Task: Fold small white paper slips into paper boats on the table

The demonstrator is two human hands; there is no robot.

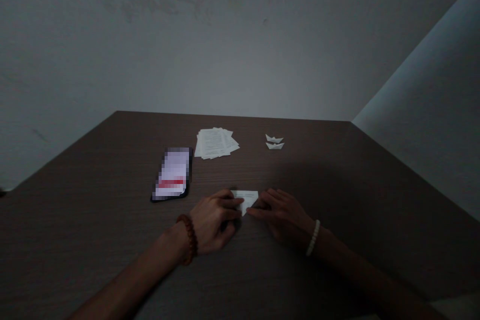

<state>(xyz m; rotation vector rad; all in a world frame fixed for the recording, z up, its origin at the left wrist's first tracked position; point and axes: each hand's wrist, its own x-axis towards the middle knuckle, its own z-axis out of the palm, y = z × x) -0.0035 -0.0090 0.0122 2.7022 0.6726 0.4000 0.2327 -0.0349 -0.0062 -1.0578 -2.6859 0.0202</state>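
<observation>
Folded paper (249, 199), white, small, one piece: located on the dark brown wood-grain table (240, 285), between the two hands; visible part roughly triangular, straight edge away from the person, point toward the person, faint print near the far edge. Items follow from left to right. Phone (172, 175), one, dark-edged, lying flat with its screen up and lit; display blurred, pale pink with a red band low down. Bracelet of reddish-brown beads (191, 240), worn on the left wrist. Left hand (219, 217): fingers bent, fingertips resting on the left part of the folded paper; whether they pinch it or merely press it down cannot be told. Stack of printed sheets (215, 143), white, edges uneven, set beyond the left hand and near the phone; text too small to read. Paper boats, two, white: far boat (274, 139) and near boat (275, 146), close together, one behind the other. Right hand (281, 212), in shadow: fingers together, fingertips at the folded paper's right edge; grip or light touch, cannot tell. Bracelet of pale beads (313, 238), on the right wrist.
</observation>
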